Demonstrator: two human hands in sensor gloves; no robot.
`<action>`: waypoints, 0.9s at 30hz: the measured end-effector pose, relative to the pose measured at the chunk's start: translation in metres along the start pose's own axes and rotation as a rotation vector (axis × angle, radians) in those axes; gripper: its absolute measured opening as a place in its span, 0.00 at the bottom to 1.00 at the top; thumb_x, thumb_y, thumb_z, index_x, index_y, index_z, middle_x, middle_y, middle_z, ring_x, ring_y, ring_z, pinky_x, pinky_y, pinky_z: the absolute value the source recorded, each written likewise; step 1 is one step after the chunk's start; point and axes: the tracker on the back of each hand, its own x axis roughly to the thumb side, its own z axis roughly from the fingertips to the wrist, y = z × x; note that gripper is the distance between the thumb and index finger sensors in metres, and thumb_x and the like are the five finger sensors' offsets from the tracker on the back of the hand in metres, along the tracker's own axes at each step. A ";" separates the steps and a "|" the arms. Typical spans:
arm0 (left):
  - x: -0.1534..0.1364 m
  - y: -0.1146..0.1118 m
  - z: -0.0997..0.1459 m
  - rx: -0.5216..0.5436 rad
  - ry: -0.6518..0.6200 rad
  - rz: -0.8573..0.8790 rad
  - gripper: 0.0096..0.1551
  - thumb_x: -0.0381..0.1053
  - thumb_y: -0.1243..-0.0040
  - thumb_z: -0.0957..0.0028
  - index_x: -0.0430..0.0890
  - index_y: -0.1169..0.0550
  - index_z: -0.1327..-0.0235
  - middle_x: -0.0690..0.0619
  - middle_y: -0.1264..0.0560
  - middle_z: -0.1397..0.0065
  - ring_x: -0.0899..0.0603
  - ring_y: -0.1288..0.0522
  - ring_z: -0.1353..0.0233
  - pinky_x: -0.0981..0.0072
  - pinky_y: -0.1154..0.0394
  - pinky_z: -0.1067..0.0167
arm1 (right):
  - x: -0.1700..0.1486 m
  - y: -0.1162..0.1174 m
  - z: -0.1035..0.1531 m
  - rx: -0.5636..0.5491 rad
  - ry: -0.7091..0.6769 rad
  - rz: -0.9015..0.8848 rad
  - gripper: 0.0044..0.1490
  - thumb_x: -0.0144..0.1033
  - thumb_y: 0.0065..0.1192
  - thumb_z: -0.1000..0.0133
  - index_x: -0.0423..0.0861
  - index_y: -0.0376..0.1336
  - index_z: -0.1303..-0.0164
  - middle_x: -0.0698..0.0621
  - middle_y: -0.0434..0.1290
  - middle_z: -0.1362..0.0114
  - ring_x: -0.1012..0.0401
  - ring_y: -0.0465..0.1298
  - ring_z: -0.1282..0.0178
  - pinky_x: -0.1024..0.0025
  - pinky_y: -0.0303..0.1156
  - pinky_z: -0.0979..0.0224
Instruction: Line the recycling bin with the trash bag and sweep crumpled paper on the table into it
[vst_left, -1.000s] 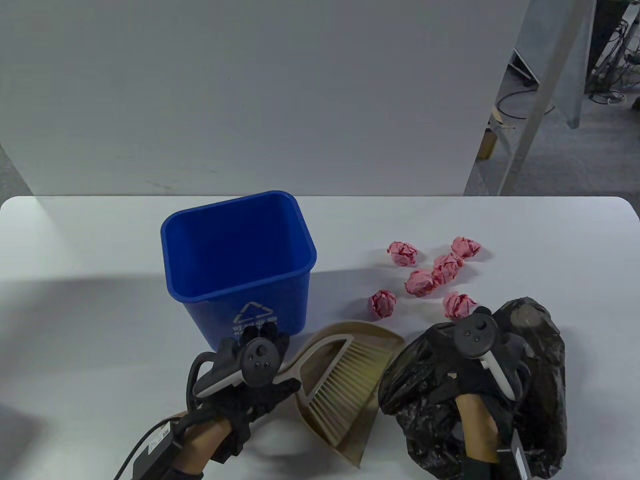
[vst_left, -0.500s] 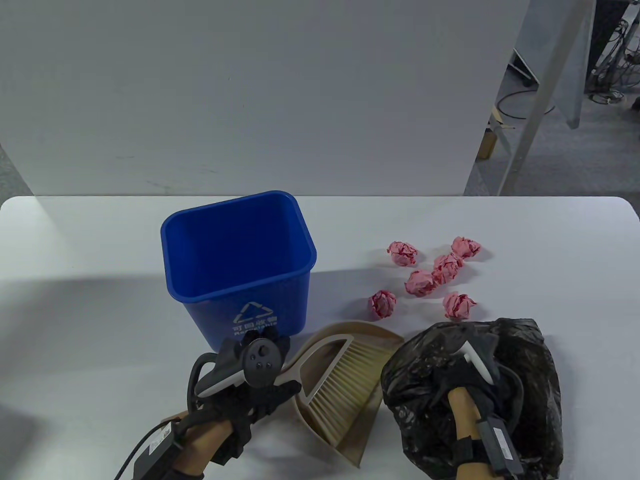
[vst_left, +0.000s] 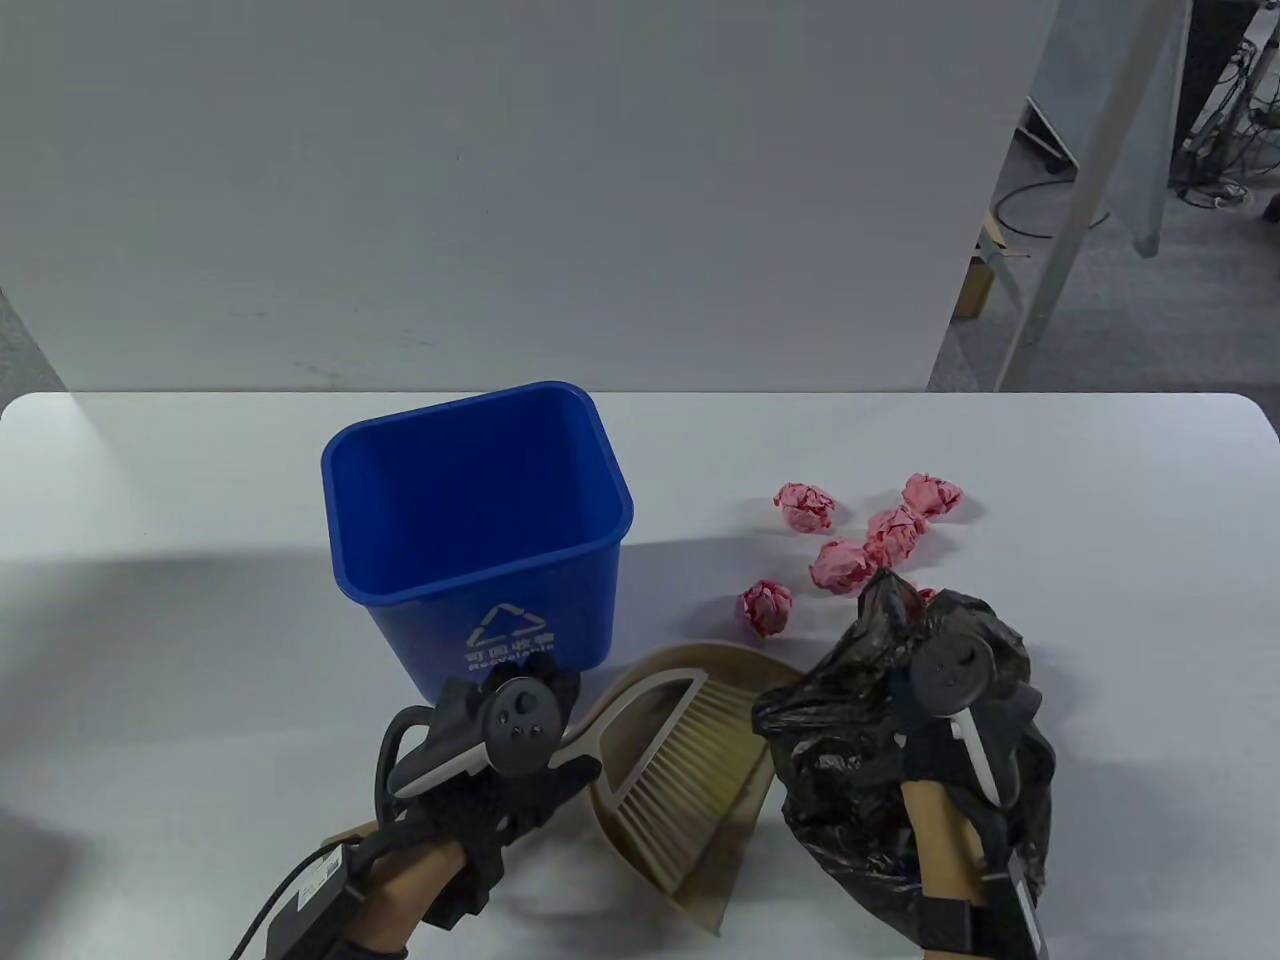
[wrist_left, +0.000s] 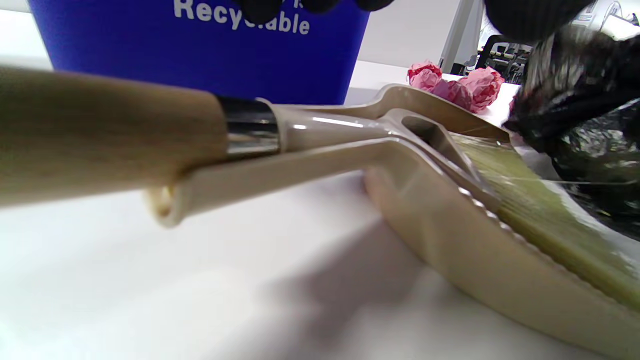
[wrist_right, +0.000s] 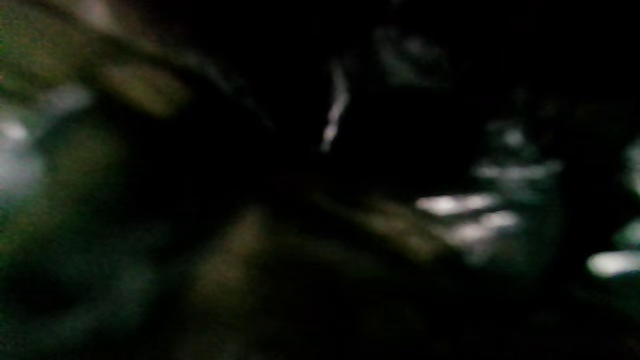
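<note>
Currently, blue bin (vst_left: 478, 520) unlined, right hand (vst_left: 950, 740) fingers bunching black trash bag (vst_left: 850, 720), left hand (vst_left: 500, 760) fingers relaxed.

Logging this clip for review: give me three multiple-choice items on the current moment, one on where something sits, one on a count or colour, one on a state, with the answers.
1. Where do the dustpan and brush lie?
A. Inside the bin
B. On the table between the two hands
C. At the table's far edge

2. What colour is the bin?
A. Green
B. Grey
C. Blue

3. Is the bin lined yet?
A. No, it stands bare and empty
B. Yes, the bag covers its rim
C. The bag hangs half in

Answers:
1 B: the dustpan with the brush in it lies between the left hand and the right hand.
2 C: the recycling bin is blue.
3 A: its inside shows bare plastic, while the right hand grips the black trash bag, bunched up, near the crumpled paper.
</note>
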 end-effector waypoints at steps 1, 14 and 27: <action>0.000 0.000 0.000 0.004 -0.007 0.010 0.51 0.72 0.55 0.42 0.49 0.52 0.13 0.42 0.55 0.08 0.27 0.51 0.12 0.22 0.51 0.24 | 0.009 -0.007 0.007 -0.053 -0.069 -0.038 0.23 0.38 0.58 0.37 0.44 0.60 0.34 0.44 0.72 0.37 0.56 0.76 0.49 0.57 0.78 0.45; -0.004 0.017 0.018 0.266 -0.225 0.457 0.64 0.81 0.56 0.47 0.45 0.62 0.15 0.39 0.60 0.09 0.28 0.45 0.11 0.26 0.41 0.23 | 0.098 0.002 0.077 -0.013 -0.914 -0.193 0.23 0.39 0.57 0.38 0.46 0.59 0.34 0.45 0.71 0.35 0.56 0.76 0.48 0.57 0.78 0.43; -0.036 0.031 0.030 0.584 -0.074 0.668 0.24 0.60 0.45 0.37 0.52 0.21 0.33 0.62 0.13 0.51 0.57 0.14 0.63 0.54 0.17 0.51 | 0.091 -0.009 0.076 -0.094 -0.870 -0.280 0.23 0.39 0.54 0.36 0.47 0.58 0.31 0.45 0.69 0.32 0.55 0.76 0.44 0.52 0.76 0.38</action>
